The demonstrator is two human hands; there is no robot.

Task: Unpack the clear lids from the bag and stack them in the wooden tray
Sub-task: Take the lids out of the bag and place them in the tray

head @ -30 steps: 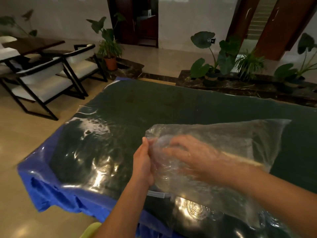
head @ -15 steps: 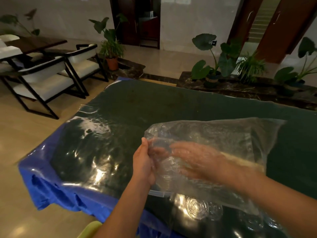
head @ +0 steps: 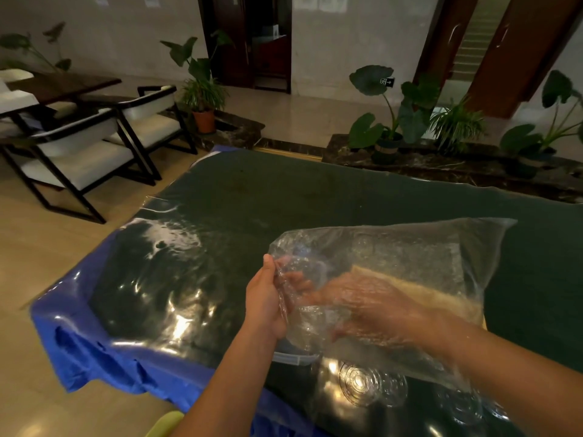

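Clear lids (head: pixel 359 380) lower right, none seen stacked | left hand (head: pixel 265 305) pinches bag (head: pixel 410 247) edge | right hand (head: pixel 362 305) blurred through plastic, grip unreadable | unpacking judged barely begun

You find no words that can be read. The only sign (head: pixel 387 81) is a small dark plate low on the far wall (head: pixel 331 52), beside a leaf of the big-leaved plant (head: pixel 372 79). It shows a pale figure and an arrow pointing right. The paper sheets (head: pixel 318 0) high on that wall are too small to read.
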